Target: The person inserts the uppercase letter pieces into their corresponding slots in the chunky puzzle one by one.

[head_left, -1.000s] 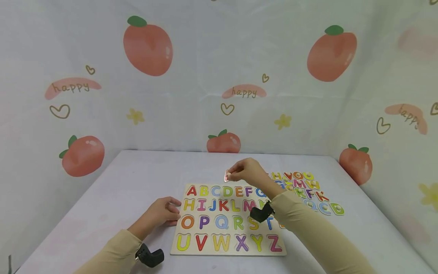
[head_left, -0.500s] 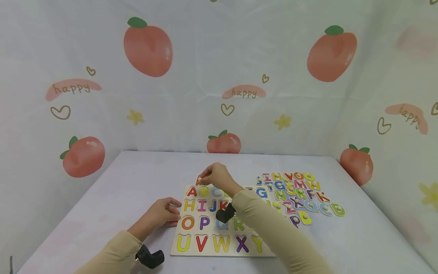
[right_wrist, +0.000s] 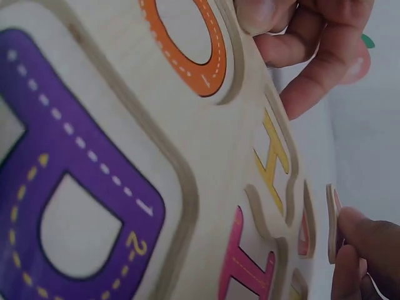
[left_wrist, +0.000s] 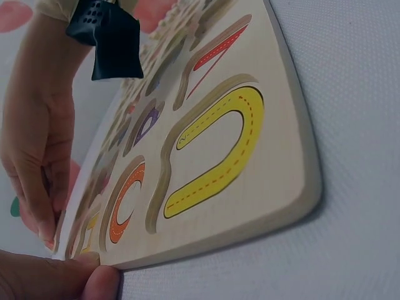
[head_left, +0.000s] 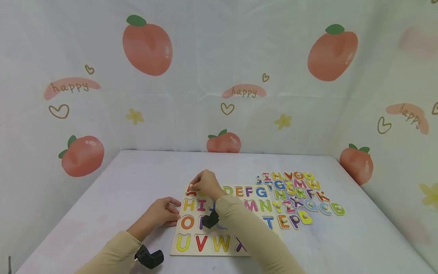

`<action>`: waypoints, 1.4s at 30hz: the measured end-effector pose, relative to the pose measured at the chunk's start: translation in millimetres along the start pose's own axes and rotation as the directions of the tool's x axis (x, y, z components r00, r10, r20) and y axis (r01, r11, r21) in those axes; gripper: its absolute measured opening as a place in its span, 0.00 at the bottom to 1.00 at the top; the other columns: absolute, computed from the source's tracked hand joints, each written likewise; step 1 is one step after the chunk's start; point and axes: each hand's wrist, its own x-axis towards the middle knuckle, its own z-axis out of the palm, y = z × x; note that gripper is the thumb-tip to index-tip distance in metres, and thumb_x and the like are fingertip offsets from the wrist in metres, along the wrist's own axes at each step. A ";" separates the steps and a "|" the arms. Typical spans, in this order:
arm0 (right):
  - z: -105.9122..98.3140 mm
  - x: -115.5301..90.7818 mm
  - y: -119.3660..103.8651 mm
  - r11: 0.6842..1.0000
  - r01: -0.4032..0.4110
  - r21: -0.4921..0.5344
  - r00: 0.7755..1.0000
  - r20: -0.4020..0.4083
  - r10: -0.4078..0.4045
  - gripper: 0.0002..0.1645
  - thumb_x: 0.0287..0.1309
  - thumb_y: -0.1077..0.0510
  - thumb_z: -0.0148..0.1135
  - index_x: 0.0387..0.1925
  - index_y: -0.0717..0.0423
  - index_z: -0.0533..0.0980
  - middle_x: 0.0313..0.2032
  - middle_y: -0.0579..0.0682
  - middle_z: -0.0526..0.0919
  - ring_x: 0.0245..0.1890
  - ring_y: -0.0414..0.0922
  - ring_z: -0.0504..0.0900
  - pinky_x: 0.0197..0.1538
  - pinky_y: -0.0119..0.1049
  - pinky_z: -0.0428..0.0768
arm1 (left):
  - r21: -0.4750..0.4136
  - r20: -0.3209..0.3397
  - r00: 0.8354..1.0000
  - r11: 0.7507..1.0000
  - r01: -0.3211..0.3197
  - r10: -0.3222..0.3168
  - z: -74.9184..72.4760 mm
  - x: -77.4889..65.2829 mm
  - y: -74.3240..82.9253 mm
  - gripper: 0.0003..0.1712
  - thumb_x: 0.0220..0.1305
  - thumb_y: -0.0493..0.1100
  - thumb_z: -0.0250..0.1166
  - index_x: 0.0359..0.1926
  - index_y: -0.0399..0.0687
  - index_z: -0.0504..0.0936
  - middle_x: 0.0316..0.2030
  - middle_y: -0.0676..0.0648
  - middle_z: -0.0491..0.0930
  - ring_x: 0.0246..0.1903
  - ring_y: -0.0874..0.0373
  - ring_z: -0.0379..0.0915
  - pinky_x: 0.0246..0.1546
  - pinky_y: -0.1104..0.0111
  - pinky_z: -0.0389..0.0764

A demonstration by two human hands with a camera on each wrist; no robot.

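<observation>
My right hand (head_left: 207, 184) pinches a red wooden letter A piece (head_left: 189, 188) by fingertips and thumb over the top left corner of the alphabet puzzle board (head_left: 232, 243). In the right wrist view the letter piece (right_wrist: 332, 224) stands nearly edge-on, close above the board's face, near the red slot (right_wrist: 304, 234). The fingers cover part of it in the head view. My left hand (head_left: 162, 213) rests at the board's left edge, its fingertips touching the side. In the left wrist view the left thumb (left_wrist: 47, 275) lies at that edge, beside the yellow H slot.
Several loose letter pieces with knobs (head_left: 300, 194) lie right of the board, with E (head_left: 283, 221), P and B nearest its right side. The white table (head_left: 143, 167) ends at a fruit-printed cloth backdrop (head_left: 184, 125). A black wrist camera (head_left: 210, 219) overhangs the board.
My right hand has carried the letter A leftward from behind the board's middle, then down over its top left corner. My left hand has stayed at the left edge.
</observation>
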 end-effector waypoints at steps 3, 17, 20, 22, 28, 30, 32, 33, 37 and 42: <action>3.9 0.9 2.1 1.000 -0.011 -0.020 1.000 -0.004 0.011 0.03 0.49 0.62 0.73 0.26 0.57 0.84 0.24 0.46 0.83 0.24 0.37 0.74 0.26 0.25 0.73 | -0.004 0.001 1.000 1.000 -0.002 0.002 0.1 0.4 -0.5 0.23 0.53 0.29 0.70 0.52 0.34 0.76 0.31 0.43 0.77 0.26 0.57 0.77 0.27 0.67 0.85; 11.9 -1.9 5.2 0.999 -0.037 0.004 0.999 0.006 0.037 0.03 0.50 0.63 0.73 0.26 0.58 0.84 0.21 0.45 0.82 0.21 0.35 0.74 0.24 0.23 0.73 | 0.009 0.006 1.000 1.000 -0.014 0.014 -0.9 -0.7 -1.0 0.24 0.53 0.30 0.70 0.52 0.33 0.75 0.31 0.43 0.77 0.25 0.57 0.76 0.27 0.67 0.85; 13.7 -0.9 5.0 0.999 -0.047 -0.012 0.999 0.006 0.047 0.03 0.49 0.62 0.73 0.26 0.58 0.84 0.21 0.45 0.82 0.20 0.35 0.74 0.23 0.23 0.73 | 0.009 0.005 1.000 1.000 -0.012 0.012 -1.3 -1.7 -0.4 0.24 0.53 0.30 0.70 0.52 0.33 0.75 0.31 0.43 0.77 0.25 0.57 0.76 0.27 0.67 0.85; 14.3 -0.5 4.5 0.998 -0.050 -0.022 0.999 0.004 0.050 0.03 0.49 0.62 0.73 0.27 0.58 0.85 0.21 0.46 0.83 0.21 0.35 0.74 0.24 0.23 0.73 | 0.008 0.004 1.000 1.000 -0.010 0.010 -1.5 -1.9 -0.8 0.24 0.53 0.30 0.70 0.52 0.33 0.75 0.31 0.43 0.77 0.25 0.57 0.76 0.27 0.67 0.85; 13.2 0.5 1.6 0.998 -0.060 -0.032 0.998 0.013 0.060 0.04 0.49 0.63 0.73 0.27 0.59 0.85 0.21 0.46 0.83 0.20 0.35 0.74 0.23 0.22 0.72 | -0.003 0.002 1.000 1.000 -0.001 0.001 -2.0 -1.9 -1.2 0.23 0.53 0.29 0.69 0.52 0.34 0.75 0.31 0.43 0.77 0.25 0.57 0.76 0.27 0.68 0.85; 12.5 1.5 1.0 0.997 -0.065 -0.039 0.998 0.020 0.066 0.03 0.49 0.62 0.73 0.27 0.59 0.85 0.21 0.46 0.83 0.20 0.34 0.74 0.23 0.22 0.72 | -0.004 0.003 1.000 1.000 -0.002 0.002 -2.0 -2.2 -0.4 0.23 0.53 0.29 0.69 0.52 0.34 0.76 0.31 0.43 0.77 0.25 0.57 0.76 0.27 0.67 0.85; 11.4 2.2 0.7 0.997 -0.070 -0.043 0.997 0.030 0.072 0.03 0.49 0.62 0.73 0.26 0.59 0.85 0.20 0.46 0.83 0.20 0.35 0.74 0.23 0.22 0.73 | 0.003 0.005 1.000 1.000 -0.006 0.006 -1.9 -2.2 0.3 0.23 0.54 0.30 0.70 0.52 0.34 0.75 0.31 0.43 0.77 0.25 0.57 0.76 0.28 0.67 0.85; 10.8 2.4 0.6 0.997 -0.071 -0.041 0.997 0.035 0.073 0.03 0.49 0.63 0.73 0.26 0.59 0.85 0.20 0.46 0.83 0.20 0.35 0.75 0.23 0.22 0.73 | 0.007 0.005 1.000 1.000 -0.008 0.008 -1.7 -2.3 0.7 0.23 0.54 0.30 0.70 0.52 0.34 0.75 0.31 0.43 0.77 0.25 0.57 0.76 0.28 0.67 0.85; 8.0 2.6 0.8 0.998 -0.064 -0.027 0.996 0.058 0.066 0.04 0.50 0.64 0.72 0.25 0.60 0.84 0.20 0.48 0.83 0.20 0.36 0.76 0.23 0.22 0.73 | 0.019 0.003 1.000 1.000 -0.010 0.010 -1.0 -2.1 2.2 0.23 0.53 0.30 0.70 0.52 0.33 0.75 0.31 0.43 0.77 0.25 0.57 0.76 0.27 0.67 0.85; 6.7 3.7 2.1 0.998 -0.067 -0.017 0.995 0.073 0.068 0.04 0.50 0.64 0.72 0.25 0.61 0.83 0.20 0.48 0.83 0.20 0.36 0.75 0.23 0.22 0.72 | 0.022 0.005 1.000 1.000 -0.008 0.008 -0.5 -1.8 2.7 0.24 0.54 0.30 0.70 0.52 0.34 0.75 0.31 0.43 0.77 0.25 0.57 0.76 0.28 0.67 0.85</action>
